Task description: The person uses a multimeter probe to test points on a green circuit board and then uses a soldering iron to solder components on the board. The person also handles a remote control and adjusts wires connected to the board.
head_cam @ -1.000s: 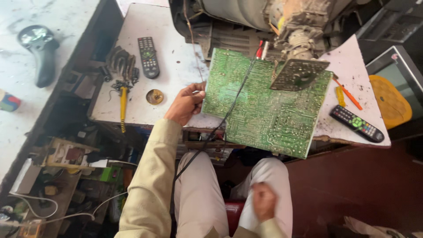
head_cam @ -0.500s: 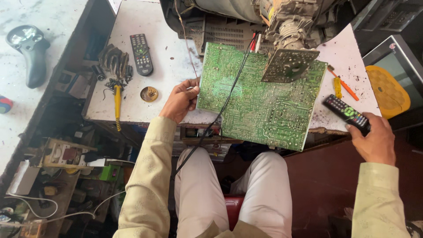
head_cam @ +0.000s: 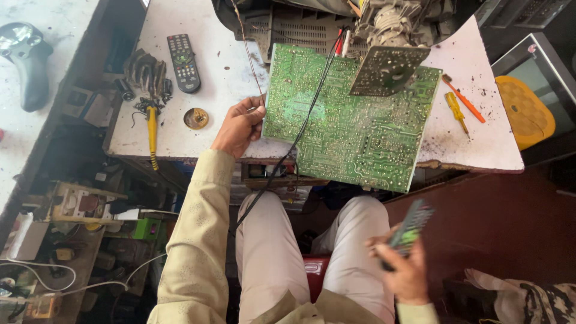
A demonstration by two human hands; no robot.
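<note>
R hand point(head_cam: 405, 273) has pulled the black remote point(head_cam: 408, 231) off the table point(head_cam: 480, 150) to lap, at 5 o'clock, fingers wrapped round it. L hand point(head_cam: 240, 126) still pinches circuit board point(head_cam: 354, 120) edge, centre frame.

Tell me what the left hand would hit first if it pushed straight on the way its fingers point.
The left hand points right, its fingers already at the left edge of the green circuit board. Going on, it would meet that board first, probably near the black cable lying across it; depth is hard to judge.
</note>
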